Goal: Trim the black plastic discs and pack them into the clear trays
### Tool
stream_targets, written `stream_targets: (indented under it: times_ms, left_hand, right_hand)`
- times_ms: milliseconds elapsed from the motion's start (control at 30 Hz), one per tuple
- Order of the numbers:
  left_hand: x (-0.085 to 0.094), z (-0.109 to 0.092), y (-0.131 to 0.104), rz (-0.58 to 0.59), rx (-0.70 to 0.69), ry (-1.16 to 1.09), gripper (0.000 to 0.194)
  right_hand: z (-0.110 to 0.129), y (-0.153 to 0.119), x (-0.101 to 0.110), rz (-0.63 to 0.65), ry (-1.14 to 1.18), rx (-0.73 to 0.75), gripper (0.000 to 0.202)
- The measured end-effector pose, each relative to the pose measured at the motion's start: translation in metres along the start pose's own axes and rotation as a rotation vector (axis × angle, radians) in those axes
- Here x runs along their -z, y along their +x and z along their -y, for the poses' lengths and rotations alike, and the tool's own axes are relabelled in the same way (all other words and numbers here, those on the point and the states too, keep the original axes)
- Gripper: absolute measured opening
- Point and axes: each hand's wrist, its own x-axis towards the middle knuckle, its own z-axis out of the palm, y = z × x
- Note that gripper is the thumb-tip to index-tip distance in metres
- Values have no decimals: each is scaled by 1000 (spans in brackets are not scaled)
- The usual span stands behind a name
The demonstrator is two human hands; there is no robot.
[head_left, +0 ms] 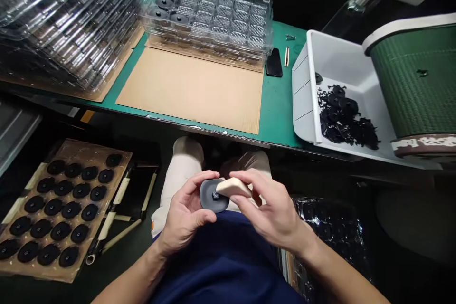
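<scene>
Above my lap, my left hand (187, 213) grips a round black plastic disc (210, 202) by its edge, its face with a small raised centre hub turned up. My right hand (265, 204) pinches a cream-coloured block (233, 186), like a sponge or felt pad, between thumb and fingers. One end of the block overlaps the disc close to the hub; whether it presses on the surface I cannot tell. The fingers behind the disc are partly hidden.
Clear plastic trays (221, 19) sit on cardboard (188, 90) on the green table. A tall tray stack (71, 23) stands left. The grey bin (301, 85) holds black parts beside a green conveyor belt (420, 76). Lower left, a tray of discs (117, 175) rests on a pipe frame.
</scene>
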Motion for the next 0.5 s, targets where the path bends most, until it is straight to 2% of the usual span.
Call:
stream_targets:
  times_ms: [67,233,367,500]
  left_hand:
    - [2,0,-1,-14,-22,11,65]
    - [7,1,-2,2,37,-13,68]
    - [5,2,1,-39,75,-125,59]
    - [2,2,3,-63,143,-220,51]
  right_hand:
    - [11,2,0,29,-165,101,22]
    - [21,-2,-2,196,-215,74,17]
    - [15,-1,-6,98,-345,88,17]
    - [9,2,-7,155,-363,129,17]
